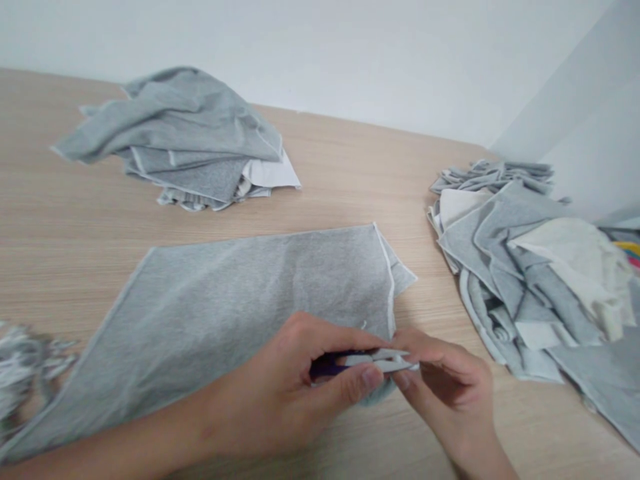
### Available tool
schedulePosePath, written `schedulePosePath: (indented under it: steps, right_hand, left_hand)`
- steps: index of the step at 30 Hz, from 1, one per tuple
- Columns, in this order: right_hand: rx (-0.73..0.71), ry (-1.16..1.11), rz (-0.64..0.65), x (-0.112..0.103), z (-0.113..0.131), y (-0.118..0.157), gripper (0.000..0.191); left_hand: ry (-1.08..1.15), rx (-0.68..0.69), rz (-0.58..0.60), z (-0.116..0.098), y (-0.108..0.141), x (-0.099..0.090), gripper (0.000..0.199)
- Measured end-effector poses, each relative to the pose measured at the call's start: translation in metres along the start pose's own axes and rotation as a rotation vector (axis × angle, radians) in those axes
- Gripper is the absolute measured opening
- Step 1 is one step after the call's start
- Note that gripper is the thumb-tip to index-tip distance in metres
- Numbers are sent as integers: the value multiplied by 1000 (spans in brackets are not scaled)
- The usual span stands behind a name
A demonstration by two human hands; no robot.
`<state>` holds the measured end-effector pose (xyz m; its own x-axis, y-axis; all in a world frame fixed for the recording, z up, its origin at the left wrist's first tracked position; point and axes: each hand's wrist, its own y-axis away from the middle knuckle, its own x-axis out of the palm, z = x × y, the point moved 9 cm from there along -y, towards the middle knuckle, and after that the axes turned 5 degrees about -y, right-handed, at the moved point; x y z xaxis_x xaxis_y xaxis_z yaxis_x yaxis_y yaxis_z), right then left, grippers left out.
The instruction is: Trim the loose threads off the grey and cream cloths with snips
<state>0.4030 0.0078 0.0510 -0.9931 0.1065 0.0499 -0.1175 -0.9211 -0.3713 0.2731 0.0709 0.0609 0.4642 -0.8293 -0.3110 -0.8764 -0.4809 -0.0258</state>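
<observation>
A grey fabric piece (240,293) with pale stitched edges lies spread on the table in front of me. Over its lower right part, my left hand (320,380) is closed around small thread snips (383,360) with a dark purple handle. The metal blades point right, toward my other hand. My right hand (445,387) pinches a bit of the grey fabric's edge between thumb and forefinger, right at the blade tips. Its remaining fingers are curled and partly hidden.
A heap of grey fabric pieces (185,133) lies at the back left. Another pile of grey and cream pieces (525,267) stands at the right. Thread scraps (25,373) sit at the left edge. Behind the wooden table (345,153) rises a white wall (350,53).
</observation>
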Motion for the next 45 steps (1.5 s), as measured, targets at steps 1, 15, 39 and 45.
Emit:
schedulePosePath:
  steps: [1,15,39,45]
  right_hand:
    - [-9,8,-9,0,1,0,40]
    - [-53,75,-36,-3,6,2,40]
    - [-15,106,-44,-7,6,-1,30]
    - [-17,113,-50,-6,7,-1,29]
  left_hand:
    - [18,-19,6,1,0,0,35]
    - [-43,-45,78,-2,2,4,31]
    - [-176,84,-3,-4,3,-1,25]
    - [-158,136,-32,-4,3,0,31]
